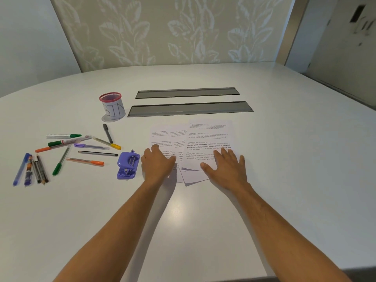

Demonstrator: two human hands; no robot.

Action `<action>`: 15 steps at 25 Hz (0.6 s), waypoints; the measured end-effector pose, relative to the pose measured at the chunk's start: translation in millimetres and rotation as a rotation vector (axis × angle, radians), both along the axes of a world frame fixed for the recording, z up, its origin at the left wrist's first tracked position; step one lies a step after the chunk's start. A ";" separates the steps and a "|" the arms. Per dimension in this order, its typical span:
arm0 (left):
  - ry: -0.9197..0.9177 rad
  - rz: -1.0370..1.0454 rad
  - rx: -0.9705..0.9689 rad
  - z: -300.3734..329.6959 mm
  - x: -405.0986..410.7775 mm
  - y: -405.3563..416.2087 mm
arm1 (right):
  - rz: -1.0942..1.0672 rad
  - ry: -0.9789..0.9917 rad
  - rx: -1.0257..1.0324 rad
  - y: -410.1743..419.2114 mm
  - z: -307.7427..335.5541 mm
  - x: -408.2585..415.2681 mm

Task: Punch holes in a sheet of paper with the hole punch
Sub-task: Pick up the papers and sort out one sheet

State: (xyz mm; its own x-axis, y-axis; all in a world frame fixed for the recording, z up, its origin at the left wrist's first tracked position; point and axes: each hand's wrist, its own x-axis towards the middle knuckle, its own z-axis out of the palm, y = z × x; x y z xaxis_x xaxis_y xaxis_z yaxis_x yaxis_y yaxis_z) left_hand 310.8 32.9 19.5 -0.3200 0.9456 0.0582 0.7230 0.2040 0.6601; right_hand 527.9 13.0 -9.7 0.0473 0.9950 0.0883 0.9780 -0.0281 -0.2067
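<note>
Three printed sheets of paper (pixel 209 137) lie fanned and overlapping on the white table. My left hand (pixel 157 163) rests flat on the lower part of the leftmost sheet, fingers apart. My right hand (pixel 225 167) lies flat on the lower part of the rightmost, topmost sheet, fingers spread. Just left of my left hand stands a purple hole punch (pixel 127 165), a small gap away and untouched.
Several pens, markers and pencils (pixel 67 149) lie scattered at the left. A cup labelled BIN (pixel 113 106) with a red mesh rim stands behind them. Two grey cable-slot covers (pixel 189 108) are set in the table beyond the sheets.
</note>
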 end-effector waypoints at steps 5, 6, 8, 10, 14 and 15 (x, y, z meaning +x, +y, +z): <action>0.264 0.038 -0.066 -6.1 18.0 -2.1 | 0.003 -0.006 0.012 0.2 -1.4 -1.5; 0.238 0.047 -0.068 -5.7 19.3 -0.9 | 0.004 -0.009 0.012 0.4 -1.3 -1.0; 0.143 0.084 -0.085 -1.3 17.0 2.8 | 0.014 -0.005 0.002 0.1 -1.8 -0.7; 0.024 0.130 -0.120 3.3 11.4 9.1 | 0.026 0.009 0.002 -1.0 -2.5 -0.3; -0.387 0.146 -0.091 11.5 1.9 18.4 | 0.036 0.030 0.026 -1.4 -2.9 0.1; -0.521 0.142 -0.091 13.4 2.1 19.2 | 0.043 0.033 0.032 -1.9 -2.9 0.0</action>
State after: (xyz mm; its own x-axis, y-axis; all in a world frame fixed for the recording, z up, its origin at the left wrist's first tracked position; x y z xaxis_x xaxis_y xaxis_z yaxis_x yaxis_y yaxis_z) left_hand 312.8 52.1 32.9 -0.4097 0.8846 -0.2225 0.2662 0.3493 0.8984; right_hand 527.9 11.0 -12.6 0.0081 0.9929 0.1189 0.9707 0.0207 -0.2393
